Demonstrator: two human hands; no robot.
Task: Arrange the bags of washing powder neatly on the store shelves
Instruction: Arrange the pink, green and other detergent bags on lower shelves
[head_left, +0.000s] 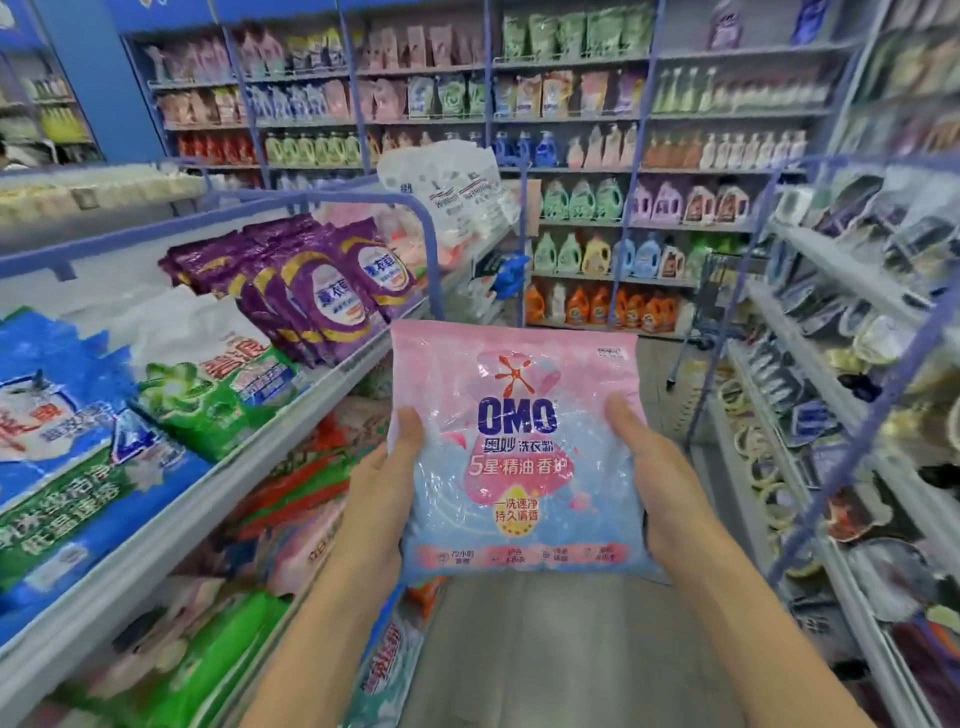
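**A:** From the head camera, where is the washing powder?

**B:** One pink and pale blue bag (514, 452) marked OMO sits in the centre of the frame, upright, with its printed face to the camera. It is held up in the aisle, over the grey floor (545, 649), and touches no shelf.

**A:** And the hands?

**B:** Both grasp it. The left hand (379, 493) clasps the bag's left edge, thumb on the front, with the other fingers hidden behind it. The right hand (660, 483) does the same on the right edge. Both forearms come in from the bottom of the frame.

**A:** What lies on the shelves?

**B:** At the left of the frame a long white shelf (208, 491) runs away from the camera. On it, from lower left towards the centre, lie blue bags (67, 431), then green-and-white bags (218, 384), then a row of purple bags (322, 291) that lean back one against the next. A white bag (457, 192) stands at the far end, above the pink bag in the frame. Under that shelf are more bags, red and pink (301, 483), and a green one (208, 670) at the bottom left, all blurred.

**A:** And further off?

**B:** Across the top of the frame, the back shelves (597, 171) hold rows of bottles and pouches. The rack at the right (831, 374) carries small goods too blurred to name.
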